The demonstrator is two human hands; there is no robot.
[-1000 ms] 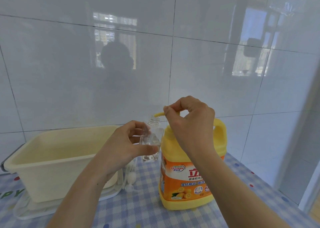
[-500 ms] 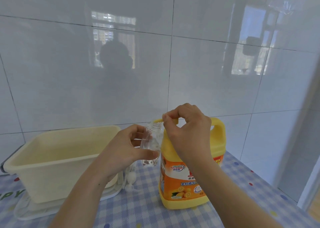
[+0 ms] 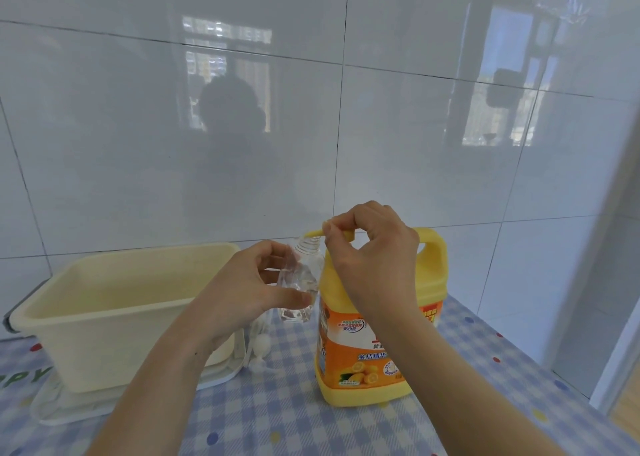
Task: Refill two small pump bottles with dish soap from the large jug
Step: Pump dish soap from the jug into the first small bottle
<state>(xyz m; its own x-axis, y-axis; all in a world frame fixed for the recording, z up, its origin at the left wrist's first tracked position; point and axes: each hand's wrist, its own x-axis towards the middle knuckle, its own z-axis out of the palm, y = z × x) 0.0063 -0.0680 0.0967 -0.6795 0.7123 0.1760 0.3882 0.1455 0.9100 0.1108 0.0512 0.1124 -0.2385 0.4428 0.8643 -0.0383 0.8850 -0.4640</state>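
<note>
Atop the jug [image 3: 346, 351], right hand [image 3: 377, 255] pinches its pump [image 3: 313, 233] (left hand [image 3: 249, 289] holds bottle [image 3: 301, 279]).

Mount: you wear the single wide-angle camera on your head.
Facing: it looks forward and slightly down, nearly square to the glossy tiled wall [image 3: 415, 144], which fills the upper half.
Reflection: your dim outline [image 3: 232, 109] shows in the tiles just left of centre.
Near field: both your forearms enter from the bottom edge. Your left hand [image 3: 249, 293] gripping the small bottle [image 3: 301, 282] and your right hand [image 3: 374, 258] pinching the yellow spout [image 3: 313, 233] of the jug [image 3: 367, 362] sit close, below centre.
Lower band: the checked tablecloth [image 3: 277, 414] is seen from above, with the cream tub [image 3: 104, 317] at the left.
</note>
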